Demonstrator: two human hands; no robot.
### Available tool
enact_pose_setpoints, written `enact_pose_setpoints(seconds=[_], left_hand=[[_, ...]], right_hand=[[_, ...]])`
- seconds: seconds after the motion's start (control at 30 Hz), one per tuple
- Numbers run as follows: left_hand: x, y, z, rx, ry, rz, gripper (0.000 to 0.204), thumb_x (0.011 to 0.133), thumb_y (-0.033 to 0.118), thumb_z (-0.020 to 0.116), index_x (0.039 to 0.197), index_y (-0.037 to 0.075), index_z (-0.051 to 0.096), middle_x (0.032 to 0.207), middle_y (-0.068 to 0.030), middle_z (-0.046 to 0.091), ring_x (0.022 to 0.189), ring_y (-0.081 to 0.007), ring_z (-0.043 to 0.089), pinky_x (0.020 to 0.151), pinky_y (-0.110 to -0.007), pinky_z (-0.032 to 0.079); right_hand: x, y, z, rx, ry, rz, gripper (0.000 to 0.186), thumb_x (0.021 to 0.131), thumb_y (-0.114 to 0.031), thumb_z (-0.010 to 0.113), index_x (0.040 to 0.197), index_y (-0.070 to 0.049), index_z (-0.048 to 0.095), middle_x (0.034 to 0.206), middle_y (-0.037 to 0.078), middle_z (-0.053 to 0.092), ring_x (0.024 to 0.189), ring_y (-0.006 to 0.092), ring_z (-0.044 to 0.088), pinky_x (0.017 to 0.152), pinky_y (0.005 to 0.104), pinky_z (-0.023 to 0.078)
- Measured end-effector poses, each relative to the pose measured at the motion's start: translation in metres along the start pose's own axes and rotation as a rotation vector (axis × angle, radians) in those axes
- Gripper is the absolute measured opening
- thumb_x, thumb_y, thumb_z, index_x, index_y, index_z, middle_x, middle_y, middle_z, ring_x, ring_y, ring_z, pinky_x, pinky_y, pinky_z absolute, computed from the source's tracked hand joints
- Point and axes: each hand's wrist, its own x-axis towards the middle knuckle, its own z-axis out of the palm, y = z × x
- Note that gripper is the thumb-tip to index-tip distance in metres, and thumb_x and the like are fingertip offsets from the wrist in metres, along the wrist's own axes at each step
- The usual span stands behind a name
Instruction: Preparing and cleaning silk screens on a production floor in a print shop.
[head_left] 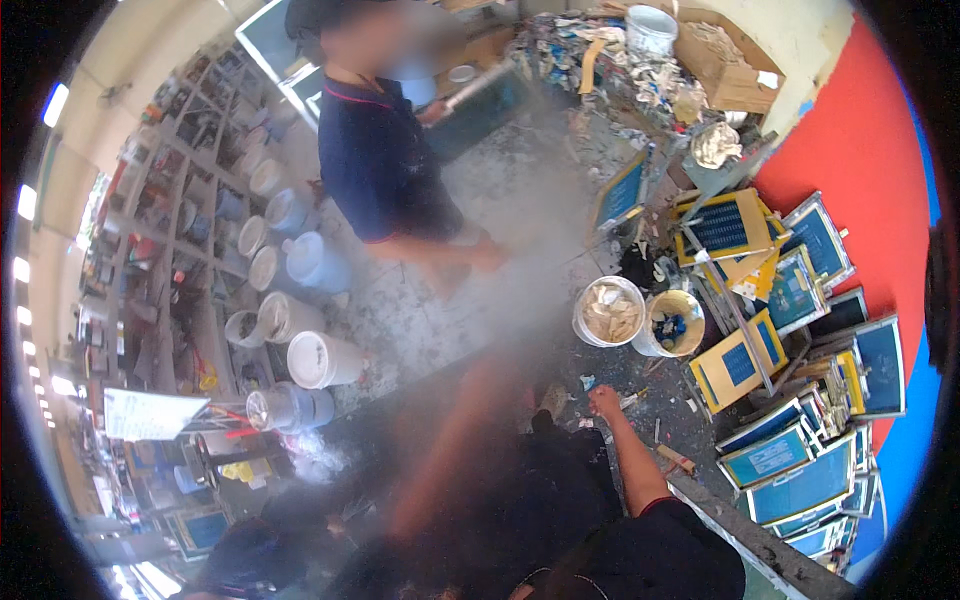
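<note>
My left forearm reaches forward from the lower edge, and my left hand (503,368) is smeared by haze and blur, so its fingers do not show. My right hand (603,401) is low over the dark, stained surface with its fingers curled in. What it holds, if anything, is too small to make out. A small pale blue scrap (588,382) lies just beyond it. Farther on stand a white bucket (581,325) with crumpled beige material inside and a cream bucket (650,345) with dark and blue bits in it.
A person (370,160) in a dark shirt stands ahead, one hand by a framed screen (480,115). Lidded pails (325,360) line the left beside crowded shelves (195,200). Many framed screens (800,490) lean at right. Rags (640,75) are heaped at the back.
</note>
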Motion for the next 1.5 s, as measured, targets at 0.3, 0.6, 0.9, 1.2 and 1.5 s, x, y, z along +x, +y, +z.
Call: enact_pose_setpoints(seconds=[0.3, 0.6, 0.9, 1.2, 1.5], left_hand=[[0.105, 0.059, -0.014, -0.237, -0.051, -0.033, 0.025, 0.097, 0.018, 0.057, 0.116, 0.003, 0.063, 0.107, -0.0112, 0.069, 0.098, -0.0234, 0.066, 0.086, -0.037, 0.052], [0.272, 0.016, -0.005, 0.138, -0.468, 0.315, 0.030, 0.093, 0.022, 0.060, 0.119, 0.008, 0.063, 0.108, -0.0156, 0.068, 0.099, -0.0307, 0.066, 0.087, -0.041, 0.051], [0.382, 0.140, -0.041, -0.109, -0.675, 0.389, 0.032, 0.094, 0.023, 0.058, 0.122, 0.007, 0.060, 0.099, -0.0144, 0.069, 0.085, -0.0267, 0.067, 0.075, -0.038, 0.052], [0.389, 0.135, -0.012, 0.036, -0.765, 0.566, 0.036, 0.098, 0.028, 0.057, 0.125, 0.005, 0.059, 0.105, -0.0166, 0.069, 0.097, -0.0263, 0.067, 0.084, -0.038, 0.052], [0.392, 0.084, -0.058, 0.218, -0.967, 0.567, 0.037, 0.097, 0.031, 0.059, 0.125, 0.007, 0.059, 0.109, -0.0174, 0.068, 0.101, -0.0288, 0.066, 0.086, -0.039, 0.051]], right_hand=[[0.032, -0.058, -0.073, 0.094, 0.275, -0.005, 0.005, 0.082, -0.007, 0.059, 0.077, -0.006, 0.059, 0.072, 0.008, 0.065, 0.055, 0.0184, 0.060, 0.047, 0.0344, 0.047], [0.015, -0.028, -0.053, 0.149, 0.475, 0.046, 0.017, 0.087, -0.020, 0.061, 0.077, -0.007, 0.058, 0.064, 0.005, 0.057, 0.052, 0.0153, 0.059, 0.044, 0.0309, 0.048], [-0.023, -0.094, 0.040, 0.329, 0.659, 0.152, 0.024, 0.086, -0.023, 0.061, 0.074, -0.002, 0.056, 0.063, 0.008, 0.057, 0.054, 0.0194, 0.060, 0.053, 0.0373, 0.049], [0.039, -0.070, 0.060, 0.294, 0.718, 0.116, 0.012, 0.083, -0.011, 0.069, 0.077, -0.004, 0.061, 0.073, 0.002, 0.066, 0.068, 0.0105, 0.062, 0.062, 0.0290, 0.051], [0.028, -0.081, 0.069, -0.016, 0.745, 0.158, 0.029, 0.078, -0.030, 0.066, 0.089, -0.004, 0.066, 0.079, 0.012, 0.067, 0.073, 0.0300, 0.066, 0.070, 0.0438, 0.051]])
